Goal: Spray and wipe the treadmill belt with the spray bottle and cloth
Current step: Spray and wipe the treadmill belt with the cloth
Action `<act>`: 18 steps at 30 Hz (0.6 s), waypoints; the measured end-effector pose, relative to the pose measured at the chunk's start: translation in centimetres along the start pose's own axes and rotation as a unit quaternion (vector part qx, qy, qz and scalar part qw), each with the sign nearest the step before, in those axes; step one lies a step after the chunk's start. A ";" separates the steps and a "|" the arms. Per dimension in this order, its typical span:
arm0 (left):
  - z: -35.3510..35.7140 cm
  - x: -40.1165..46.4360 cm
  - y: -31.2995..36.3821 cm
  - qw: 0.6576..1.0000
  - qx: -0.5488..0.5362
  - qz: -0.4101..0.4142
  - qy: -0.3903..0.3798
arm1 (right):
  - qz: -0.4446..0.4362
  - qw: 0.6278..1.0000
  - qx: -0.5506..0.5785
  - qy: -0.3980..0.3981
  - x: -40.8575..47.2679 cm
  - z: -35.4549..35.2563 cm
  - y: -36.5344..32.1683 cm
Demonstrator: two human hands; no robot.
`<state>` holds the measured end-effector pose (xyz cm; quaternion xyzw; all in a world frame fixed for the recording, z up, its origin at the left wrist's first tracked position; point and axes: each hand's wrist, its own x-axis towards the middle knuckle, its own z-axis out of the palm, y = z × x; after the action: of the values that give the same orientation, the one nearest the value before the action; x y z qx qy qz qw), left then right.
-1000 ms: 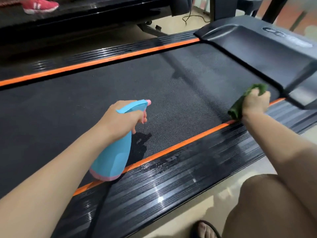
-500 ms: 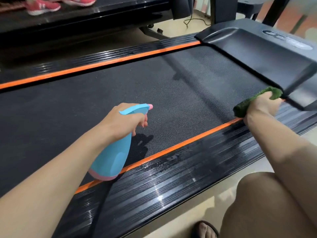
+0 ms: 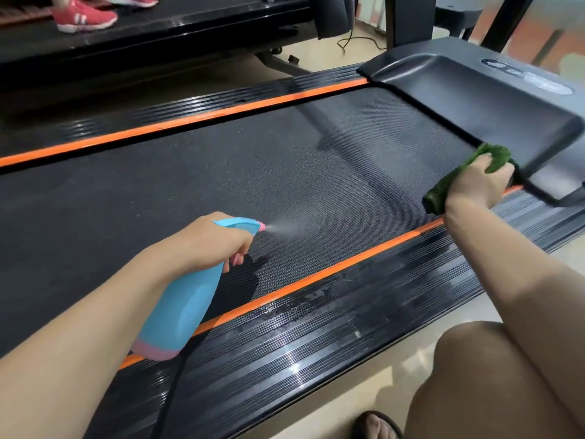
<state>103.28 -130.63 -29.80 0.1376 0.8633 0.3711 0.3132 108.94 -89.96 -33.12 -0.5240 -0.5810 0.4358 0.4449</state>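
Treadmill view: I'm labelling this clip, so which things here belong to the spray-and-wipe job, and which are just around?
In the job:
bottle, held by the left hand, spraying
cloth, gripped by the right hand
belt

Just around:
pink shoes on the next treadmill
floor cable
motor cover

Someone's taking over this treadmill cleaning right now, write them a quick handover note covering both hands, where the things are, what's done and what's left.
Left hand: grips the light blue plastic spray bottle with pink base, finger on the trigger, mist leaving the nozzle toward the black textured treadmill belt.
Right hand: holds the bunched dark green cloth at the belt's near edge, beside the black motor cover.
Done: spraying is under way; wet patches show on the near ribbed side rail.
Left: finish spraying, then wipe the sprayed belt with the cloth.
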 end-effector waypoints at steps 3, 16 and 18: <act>-0.6 0.0 -0.5 1.000 0.004 0.006 0.002 | -0.010 1.000 -0.020 -0.020 -0.5 0.3 -0.1; -2.5 0.5 -2.4 0.996 -0.036 0.011 0.085 | -0.233 0.908 -0.189 -0.294 -7.7 3.4 0.0; -2.7 0.8 -3.0 0.991 -0.060 -0.001 0.121 | -0.354 0.789 -0.271 -0.422 -11.4 4.6 0.7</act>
<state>100.92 -133.88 -30.90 0.0717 0.8712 0.4358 0.2145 105.27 -101.46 -35.53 -0.1439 -0.9500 0.2504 0.1184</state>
